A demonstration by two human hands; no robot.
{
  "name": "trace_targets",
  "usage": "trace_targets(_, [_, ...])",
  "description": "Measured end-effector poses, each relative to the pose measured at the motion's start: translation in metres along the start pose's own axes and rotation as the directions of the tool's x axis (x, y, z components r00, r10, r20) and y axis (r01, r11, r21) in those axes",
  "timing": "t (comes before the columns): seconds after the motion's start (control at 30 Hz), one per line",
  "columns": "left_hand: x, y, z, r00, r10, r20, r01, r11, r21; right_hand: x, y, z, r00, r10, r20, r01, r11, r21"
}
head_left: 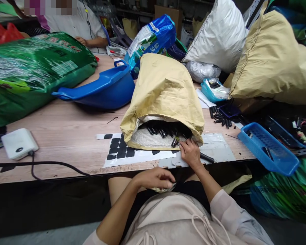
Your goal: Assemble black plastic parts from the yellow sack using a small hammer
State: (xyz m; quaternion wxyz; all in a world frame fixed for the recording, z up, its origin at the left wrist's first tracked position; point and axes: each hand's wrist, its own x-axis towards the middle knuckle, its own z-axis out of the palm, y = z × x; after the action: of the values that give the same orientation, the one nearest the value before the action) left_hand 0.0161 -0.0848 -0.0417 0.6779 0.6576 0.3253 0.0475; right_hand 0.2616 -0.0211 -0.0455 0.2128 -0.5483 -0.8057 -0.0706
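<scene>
A tan woven sack (pixel 165 85) lies on the table with its mouth toward me. Inside the opening are several slim black pieces (pixel 159 130). At the right of the sack's mouth, my right hand (pixel 191 153) is closed around what looks like a small hammer (pixel 207 157); its dark metal head points left and its black grip shows past my palm. My left hand (pixel 154 178) is above my lap, below the table edge, fingers loosely stretched and apart. Beneath it is a pale yellowish item I cannot make out. A white sheet with black squares (pixel 118 148) runs partly under the sack.
A blue basin (pixel 104 88) and green sack (pixel 40 68) are at left, near a white box (pixel 19 143) with a cable. To the right are loose black pieces (pixel 220 117), a blue basket (pixel 267 148) and large sacks (pixel 267 61). Another person (pixel 76 27) sits across.
</scene>
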Motion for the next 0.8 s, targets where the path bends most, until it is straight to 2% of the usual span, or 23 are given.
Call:
trace_targets(0.03, [-0.004, 0.012, -0.014, 0.994, 0.008, -0.105, -0.014, 0.998, -0.056, 0.000, 0.000, 0.000, 1.000, 0.002, -0.007, -0.002, 1.000, 0.001])
trace_targets(0.07, [-0.005, 0.021, -0.029, 0.955, 0.001, -0.298, -0.022, 0.998, -0.066, 0.000, 0.000, 0.001, 1.000, 0.003, -0.014, -0.003, 1.000, 0.002])
trace_targets(0.1, [-0.003, 0.028, -0.045, 0.843, -0.012, -0.538, -0.007, 0.999, -0.033, 0.000, 0.000, 0.001, 1.000, 0.003, -0.020, -0.003, 1.000, 0.004])
trace_targets(0.13, [0.001, 0.033, -0.061, 0.665, -0.022, -0.746, 0.051, 0.999, 0.016, 0.000, 0.000, 0.001, 1.000, 0.002, -0.024, -0.002, 1.000, 0.005])
trace_targets(0.17, [0.007, 0.035, -0.076, 0.464, -0.033, -0.885, 0.145, 0.989, 0.039, 0.000, 0.000, 0.002, 1.000, 0.000, -0.027, 0.000, 1.000, 0.006])
trace_targets(0.2, [0.014, 0.037, -0.089, 0.291, -0.039, -0.956, 0.240, 0.970, 0.034, 0.000, 0.001, 0.002, 1.000, -0.002, -0.029, 0.002, 1.000, 0.007])
trace_targets(0.23, [0.021, 0.037, -0.101, 0.168, -0.046, -0.985, 0.322, 0.947, 0.010, 0.000, 0.001, 0.003, 1.000, -0.004, -0.030, 0.004, 1.000, 0.007])
trace_targets(0.27, [0.027, 0.038, -0.110, 0.096, -0.061, -0.994, 0.384, 0.923, -0.019, 0.001, 0.001, 0.003, 1.000, -0.005, -0.031, 0.006, 1.000, 0.006])
trace_targets(0.3, [0.033, 0.039, -0.117, 0.068, -0.082, -0.994, 0.429, 0.902, -0.045, 0.001, 0.001, 0.003, 1.000, -0.006, -0.030, 0.006, 1.000, 0.006])
trace_targets(0.37, [0.039, 0.042, -0.125, 0.069, -0.129, -0.989, 0.492, 0.867, -0.079, 0.001, 0.000, 0.002, 1.000, -0.006, -0.023, 0.006, 1.000, 0.007])
trace_targets(0.5, [0.036, 0.047, -0.123, 0.121, -0.197, -0.973, 0.589, 0.803, -0.090, 0.002, -0.001, 0.001, 1.000, -0.001, -0.009, 0.001, 1.000, 0.006])
trace_targets(0.57, [0.029, 0.046, -0.114, 0.156, -0.173, -0.972, 0.598, 0.800, -0.047, 0.002, -0.002, 0.001, 1.000, 0.004, -0.011, -0.004, 1.000, 0.002])
trace_targets(0.63, [0.021, 0.041, -0.100, 0.207, -0.071, -0.976, 0.548, 0.835, 0.055, 0.002, -0.002, 0.002, 1.000, 0.010, -0.011, -0.010, 1.000, 0.003])
trace_targets(0.7, [0.014, 0.035, -0.082, 0.302, 0.109, -0.947, 0.427, 0.873, 0.236, 0.002, -0.002, 0.002, 1.000, 0.012, -0.008, -0.011, 1.000, 0.008])
trace_targets(0.8, [0.011, 0.025, -0.054, 0.511, 0.366, -0.778, 0.174, 0.842, 0.511, 0.001, -0.002, 0.003, 1.000, 0.012, -0.005, -0.012, 1.000, 0.010])
